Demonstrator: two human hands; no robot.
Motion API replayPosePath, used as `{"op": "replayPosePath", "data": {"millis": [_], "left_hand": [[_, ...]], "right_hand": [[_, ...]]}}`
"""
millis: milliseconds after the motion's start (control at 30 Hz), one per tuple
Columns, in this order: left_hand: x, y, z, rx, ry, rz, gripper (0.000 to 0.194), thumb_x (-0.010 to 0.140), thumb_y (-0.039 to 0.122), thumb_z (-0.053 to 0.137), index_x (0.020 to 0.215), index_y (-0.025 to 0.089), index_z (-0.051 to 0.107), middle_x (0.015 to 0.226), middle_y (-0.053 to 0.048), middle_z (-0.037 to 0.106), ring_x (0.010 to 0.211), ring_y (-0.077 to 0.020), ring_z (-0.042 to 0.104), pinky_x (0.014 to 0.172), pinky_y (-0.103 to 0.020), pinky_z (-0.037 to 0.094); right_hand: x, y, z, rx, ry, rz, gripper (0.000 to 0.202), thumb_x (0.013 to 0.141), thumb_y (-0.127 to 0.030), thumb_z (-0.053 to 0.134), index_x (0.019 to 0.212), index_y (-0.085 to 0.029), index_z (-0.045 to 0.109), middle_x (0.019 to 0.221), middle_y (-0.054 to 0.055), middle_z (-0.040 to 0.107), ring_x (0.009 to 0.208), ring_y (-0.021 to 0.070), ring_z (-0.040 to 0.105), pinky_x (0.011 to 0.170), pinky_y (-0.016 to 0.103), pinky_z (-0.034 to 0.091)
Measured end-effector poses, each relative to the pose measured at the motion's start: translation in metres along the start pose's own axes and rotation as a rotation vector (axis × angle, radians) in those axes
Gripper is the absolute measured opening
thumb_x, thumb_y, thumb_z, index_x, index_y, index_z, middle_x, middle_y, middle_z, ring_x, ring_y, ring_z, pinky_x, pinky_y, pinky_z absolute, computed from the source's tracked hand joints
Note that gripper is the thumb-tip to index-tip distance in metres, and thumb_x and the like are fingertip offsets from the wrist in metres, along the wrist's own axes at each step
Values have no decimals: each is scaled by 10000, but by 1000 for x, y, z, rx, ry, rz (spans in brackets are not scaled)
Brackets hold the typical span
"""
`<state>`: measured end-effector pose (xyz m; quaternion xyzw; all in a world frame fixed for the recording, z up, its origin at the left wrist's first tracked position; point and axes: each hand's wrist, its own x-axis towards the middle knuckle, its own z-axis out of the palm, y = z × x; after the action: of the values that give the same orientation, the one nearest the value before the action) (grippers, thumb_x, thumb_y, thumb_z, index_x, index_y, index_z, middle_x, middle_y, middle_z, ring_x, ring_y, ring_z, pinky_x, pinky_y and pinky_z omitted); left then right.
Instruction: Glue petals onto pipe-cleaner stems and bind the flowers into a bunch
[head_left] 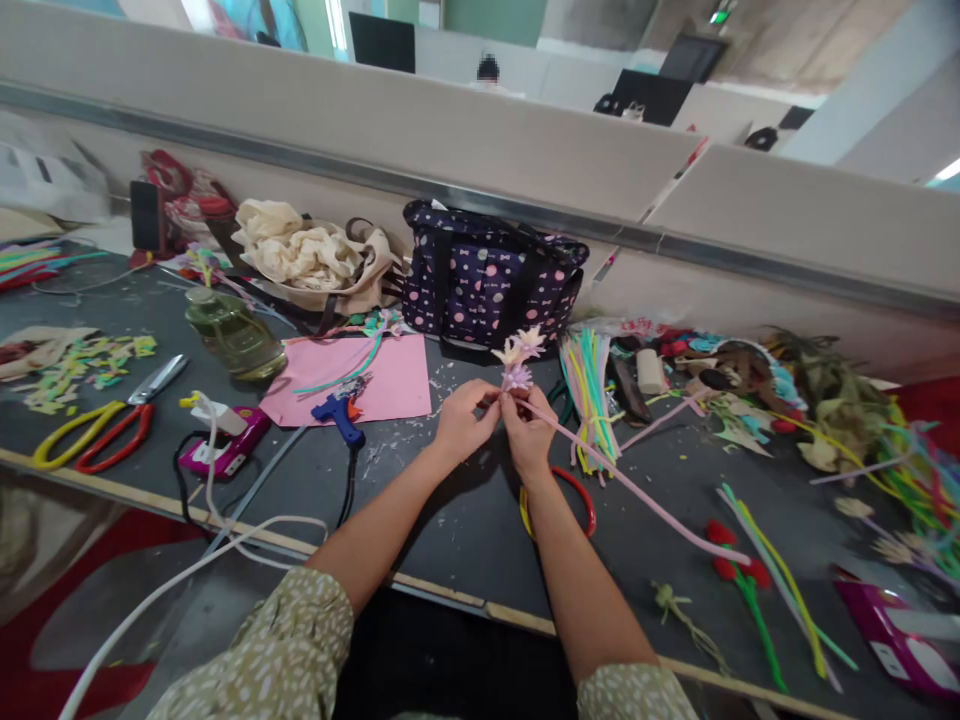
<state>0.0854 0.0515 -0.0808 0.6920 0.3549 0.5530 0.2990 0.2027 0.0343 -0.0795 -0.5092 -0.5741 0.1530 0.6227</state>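
Both my hands meet at the middle of the dark table. My left hand [466,425] pinches the base of a small artificial flower bunch [519,360] with cream and lilac petals. Against it, my right hand [529,437] is closed on the same stem and on a long pink pipe cleaner [637,490], whose free length slants down to the right. The fingertips partly hide where the stem and pipe cleaner meet. Under my right forearm lie scissors with red and yellow handles [583,503]. A bundle of pastel pipe cleaners [591,400] is beside my right hand.
A blue glue gun [341,412] rests by pink paper [401,375], its cord running forward. A dark patterned bag [491,280] stands behind my hands. Left are a green bottle [236,335], large scissors [112,425] and a magenta power strip [232,440]. Red flowers [739,560] lie right.
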Motion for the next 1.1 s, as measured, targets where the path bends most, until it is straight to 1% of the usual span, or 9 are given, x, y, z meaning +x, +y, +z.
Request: {"op": "replayPosePath", "data": {"millis": [67,133,200,300,467,600,733,900,1100], "left_hand": [[3,0,-1,-165,9,-73,128,829,228,588,904,188,684,885,-48,658,826,-167,596,737,-276,464],[6,0,-4,-345,56,-179,114,811,252,620,861,178,691,872,-40,660,823,-161,597,727,-262,471],[11,0,-8,-501,103,-276,131,773,298,682,796,169,692,815,-25,647,743,-138,577,670,-241,468],[17,1,-15,-636,116,-335,158,705,298,760,772,167,704,775,-11,635,643,-99,537,572,-206,441],[18,9,-21,-685,87,-347,223,635,293,819,785,171,708,783,-9,642,606,-88,535,520,-198,447],[16,14,-21,-709,62,-346,213,628,285,827,738,163,691,725,-2,637,603,-95,560,544,-211,463],[16,13,-18,-730,114,-351,196,626,260,826,728,166,688,701,7,651,626,-98,581,600,-219,482],[17,10,-15,-781,204,-425,235,571,258,850,709,165,684,709,8,671,639,-98,600,649,-229,503],[17,10,-13,-862,206,-483,243,572,251,846,725,155,684,750,-11,703,628,-100,620,635,-233,506]], "right_hand": [[1,-1,-1,53,-53,48,153,826,-336,610,782,-189,602,696,-21,531,589,115,446,559,251,358],[1,-3,-1,118,-137,98,183,818,-362,610,757,-190,598,673,-27,528,580,112,433,550,246,346],[0,-4,0,189,-209,141,205,807,-379,621,731,-191,589,653,-32,524,571,109,422,543,242,338],[-1,-7,1,292,-228,176,197,785,-374,650,726,-195,594,660,-30,547,585,110,441,556,240,358],[0,-16,0,348,-247,198,187,778,-375,657,730,-204,599,690,-17,575,641,133,512,615,260,422],[-1,-21,0,368,-277,205,182,772,-386,665,780,-209,624,744,1,609,693,155,553,664,286,460],[-2,-23,2,382,-266,213,167,776,-364,669,761,-205,623,719,-11,589,660,134,516,631,261,432],[-4,-20,6,387,-202,276,216,773,-387,668,716,-203,572,661,-30,534,573,109,444,552,240,385],[-4,-16,10,421,-148,309,240,775,-405,665,716,-204,547,645,-37,505,541,96,415,512,228,356]]}}
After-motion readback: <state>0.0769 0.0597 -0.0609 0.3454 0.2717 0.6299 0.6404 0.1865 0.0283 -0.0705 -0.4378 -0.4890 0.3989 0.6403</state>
